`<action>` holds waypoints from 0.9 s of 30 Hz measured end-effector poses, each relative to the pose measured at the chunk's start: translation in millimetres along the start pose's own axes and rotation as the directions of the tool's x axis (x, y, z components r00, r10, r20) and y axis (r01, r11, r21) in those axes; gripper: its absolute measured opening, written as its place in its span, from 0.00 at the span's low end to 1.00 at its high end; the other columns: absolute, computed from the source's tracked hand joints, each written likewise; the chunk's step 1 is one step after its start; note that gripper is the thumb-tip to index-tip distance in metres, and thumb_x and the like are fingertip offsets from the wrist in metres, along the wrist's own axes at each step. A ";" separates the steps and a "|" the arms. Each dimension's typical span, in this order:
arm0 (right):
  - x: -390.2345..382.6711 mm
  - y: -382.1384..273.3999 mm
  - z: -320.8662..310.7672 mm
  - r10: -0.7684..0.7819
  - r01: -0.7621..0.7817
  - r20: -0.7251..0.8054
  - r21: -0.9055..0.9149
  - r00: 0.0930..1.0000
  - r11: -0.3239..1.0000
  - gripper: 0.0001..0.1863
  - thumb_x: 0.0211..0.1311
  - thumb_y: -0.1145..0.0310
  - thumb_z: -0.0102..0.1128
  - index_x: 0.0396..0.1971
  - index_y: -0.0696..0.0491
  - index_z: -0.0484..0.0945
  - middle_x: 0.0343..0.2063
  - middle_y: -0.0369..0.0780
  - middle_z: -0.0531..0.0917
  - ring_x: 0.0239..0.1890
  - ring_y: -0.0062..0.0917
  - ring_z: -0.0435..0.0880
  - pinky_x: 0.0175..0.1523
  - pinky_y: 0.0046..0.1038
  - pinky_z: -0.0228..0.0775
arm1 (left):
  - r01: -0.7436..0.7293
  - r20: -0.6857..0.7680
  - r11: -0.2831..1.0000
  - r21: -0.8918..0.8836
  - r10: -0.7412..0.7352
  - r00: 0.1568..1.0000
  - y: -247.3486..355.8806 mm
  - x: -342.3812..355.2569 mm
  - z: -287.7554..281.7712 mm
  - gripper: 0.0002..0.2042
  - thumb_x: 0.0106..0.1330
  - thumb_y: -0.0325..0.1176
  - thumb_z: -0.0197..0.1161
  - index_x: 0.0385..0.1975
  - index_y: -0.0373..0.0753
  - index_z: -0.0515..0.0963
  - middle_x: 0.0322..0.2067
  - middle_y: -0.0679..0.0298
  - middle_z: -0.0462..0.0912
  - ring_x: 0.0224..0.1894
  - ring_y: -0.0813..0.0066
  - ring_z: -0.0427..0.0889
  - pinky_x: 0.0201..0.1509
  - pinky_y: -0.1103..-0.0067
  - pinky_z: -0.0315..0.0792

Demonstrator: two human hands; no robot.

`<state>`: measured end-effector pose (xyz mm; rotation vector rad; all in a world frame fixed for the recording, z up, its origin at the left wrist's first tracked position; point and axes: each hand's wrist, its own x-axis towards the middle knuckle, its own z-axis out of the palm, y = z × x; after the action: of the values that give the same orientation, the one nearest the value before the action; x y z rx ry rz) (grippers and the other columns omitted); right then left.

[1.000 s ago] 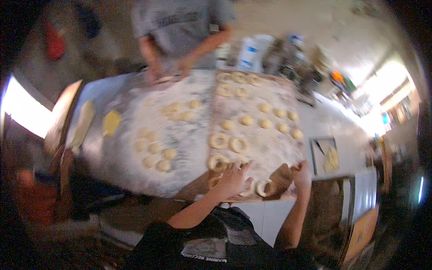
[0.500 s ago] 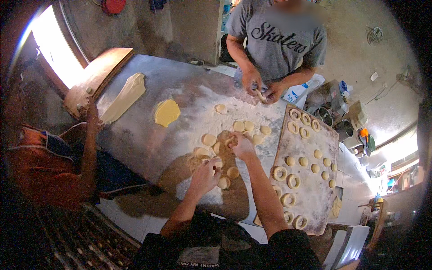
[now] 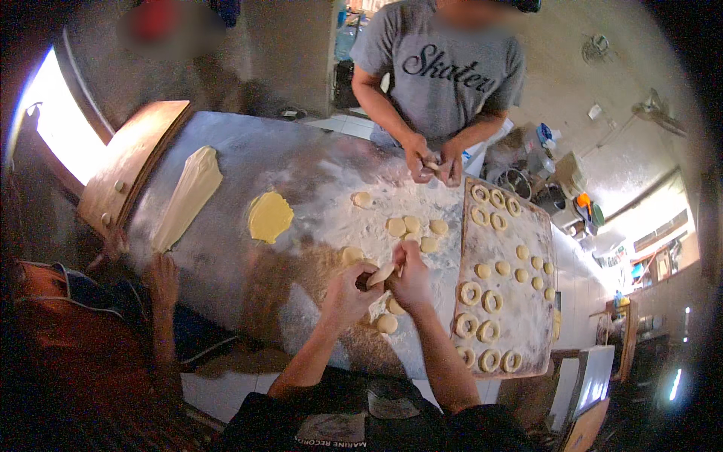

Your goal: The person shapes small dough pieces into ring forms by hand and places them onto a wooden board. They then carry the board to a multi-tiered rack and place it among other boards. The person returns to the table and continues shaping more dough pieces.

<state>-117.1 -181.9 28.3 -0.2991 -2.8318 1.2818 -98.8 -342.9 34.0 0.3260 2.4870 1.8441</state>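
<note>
L hand (image 3: 352, 291) pinches 1 dough piece (image 3: 382, 274) above the floured surface (image 3: 226, 233); R hand (image 3: 410, 277) is right beside it, fingers bent, grip unclear. Dough's prob. light, soft, easily torn, best held w/ floured fingertips nr. its ends. Pots (image 3: 518, 183) nr. the wall, bkgd. R; contents can't be told.

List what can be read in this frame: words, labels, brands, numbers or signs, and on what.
Wording is not copied; locations only.
Grey shirt: large dark script across the chest, legible.
Black shirt: small pale capitals, upside down, legible.
White bag: any print too blurred to read.
Things by the window: too small to read.
</note>
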 end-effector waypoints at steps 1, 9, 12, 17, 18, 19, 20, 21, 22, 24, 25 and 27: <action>0.6 -6.8 5.1 -0.131 0.136 -0.059 0.098 0.990 0.986 0.29 0.52 0.73 0.70 0.56 0.51 0.70 0.37 0.36 0.80 0.40 0.27 0.80 0.45 0.30 0.75 | -0.034 0.000 0.998 0.060 0.034 0.999 0.7 1.7 -0.2 0.09 0.59 0.24 0.65 0.40 0.33 0.80 0.33 0.54 0.83 0.35 0.56 0.84 0.41 0.68 0.77; -20.6 23.4 -11.1 -0.283 -0.220 0.361 0.877 0.889 0.428 0.29 0.57 0.72 0.62 0.60 0.58 0.67 0.40 0.37 0.80 0.43 0.26 0.80 0.55 0.31 0.72 | -0.299 -0.163 0.940 -0.164 0.274 0.948 -32.6 -4.7 20.7 0.27 0.59 0.18 0.59 0.61 0.35 0.66 0.50 0.51 0.76 0.52 0.59 0.78 0.52 0.63 0.76; -34.1 27.4 -11.4 -0.131 0.006 0.094 0.790 0.987 0.613 0.27 0.59 0.67 0.61 0.59 0.56 0.69 0.41 0.39 0.81 0.41 0.27 0.80 0.51 0.31 0.73 | -0.174 -0.107 0.763 -0.622 0.138 0.985 -33.8 -23.9 31.5 0.24 0.65 0.23 0.59 0.61 0.34 0.65 0.50 0.55 0.76 0.52 0.60 0.78 0.55 0.64 0.75; -57.1 28.0 -21.3 -0.296 -0.022 0.185 0.878 0.937 0.478 0.37 0.66 0.56 0.60 0.71 0.48 0.56 0.35 0.39 0.81 0.37 0.26 0.79 0.45 0.31 0.72 | -0.096 -0.044 0.986 -0.137 0.091 0.995 -15.6 -27.6 59.4 0.15 0.75 0.38 0.52 0.53 0.35 0.71 0.48 0.58 0.77 0.49 0.65 0.78 0.52 0.70 0.74; -58.6 29.2 -26.6 -0.262 0.025 0.174 0.789 0.949 0.614 0.38 0.66 0.59 0.57 0.72 0.47 0.52 0.33 0.37 0.79 0.34 0.22 0.76 0.41 0.29 0.71 | -0.099 -0.033 0.995 -0.032 0.098 0.995 -11.2 -27.2 67.7 0.14 0.76 0.39 0.51 0.51 0.36 0.72 0.46 0.59 0.76 0.48 0.67 0.78 0.52 0.71 0.73; -61.8 34.0 -35.5 -0.298 0.103 0.144 0.728 0.943 0.678 0.38 0.66 0.61 0.56 0.73 0.46 0.50 0.31 0.35 0.79 0.32 0.20 0.75 0.39 0.28 0.70 | -0.104 -0.021 0.992 0.074 0.106 0.994 -7.3 -28.5 73.7 0.13 0.76 0.40 0.50 0.48 0.37 0.72 0.44 0.60 0.76 0.47 0.68 0.77 0.51 0.71 0.73; -63.8 38.8 -43.6 -0.262 0.025 0.220 0.719 0.940 0.695 0.38 0.66 0.62 0.54 0.74 0.45 0.48 0.29 0.34 0.78 0.30 0.18 0.74 0.37 0.27 0.70 | -0.146 -0.038 0.989 0.019 0.147 0.988 -4.5 -28.4 82.5 0.13 0.77 0.40 0.49 0.46 0.37 0.72 0.41 0.62 0.75 0.46 0.70 0.76 0.51 0.71 0.72; -67.1 46.4 -53.6 -0.295 -0.014 0.268 0.761 0.917 0.648 0.37 0.66 0.63 0.53 0.73 0.46 0.49 0.29 0.34 0.79 0.30 0.18 0.74 0.36 0.27 0.70 | -0.183 -0.062 0.983 -0.031 0.180 0.982 -2.5 -30.6 90.2 0.12 0.78 0.41 0.49 0.44 0.38 0.72 0.39 0.63 0.74 0.44 0.71 0.75 0.52 0.71 0.71; -69.7 52.7 -60.8 -0.283 -0.044 0.288 0.768 0.915 0.638 0.36 0.67 0.63 0.53 0.73 0.46 0.50 0.28 0.35 0.79 0.29 0.19 0.75 0.35 0.27 0.70 | -0.110 -0.063 0.978 -0.177 0.100 0.993 -1.3 -31.1 99.5 0.12 0.78 0.41 0.48 0.43 0.39 0.72 0.38 0.64 0.74 0.44 0.72 0.74 0.52 0.72 0.70; -75.2 66.1 -73.9 -0.312 0.221 -0.017 0.742 0.950 0.633 0.34 0.68 0.63 0.52 0.71 0.47 0.52 0.26 0.35 0.80 0.27 0.22 0.75 0.33 0.29 0.70 | 0.144 0.002 0.830 -0.538 -0.169 0.986 -0.6 -33.4 122.4 0.13 0.79 0.43 0.48 0.42 0.40 0.72 0.36 0.65 0.73 0.44 0.74 0.72 0.53 0.73 0.69; -86.8 75.4 -81.4 -0.286 0.238 -0.040 0.672 0.957 0.701 0.31 0.69 0.63 0.52 0.69 0.48 0.54 0.27 0.38 0.82 0.27 0.25 0.78 0.35 0.29 0.71 | 0.303 0.106 0.651 -0.696 -0.324 0.940 -0.5 -35.1 135.3 0.13 0.79 0.44 0.48 0.42 0.40 0.71 0.36 0.65 0.73 0.45 0.74 0.72 0.53 0.74 0.68; -109.8 95.1 -101.8 -0.252 0.162 0.000 0.766 0.968 0.622 0.27 0.71 0.61 0.51 0.67 0.50 0.58 0.28 0.41 0.82 0.30 0.29 0.81 0.39 0.31 0.73 | 0.171 0.171 0.709 -0.684 -0.073 0.983 3.3 -44.1 162.5 0.11 0.79 0.41 0.50 0.42 0.40 0.72 0.36 0.64 0.75 0.39 0.73 0.74 0.48 0.75 0.70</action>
<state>16.2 -64.9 31.5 0.1346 -1.9974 2.2970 -31.4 -196.8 -15.8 0.2226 1.4987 2.4170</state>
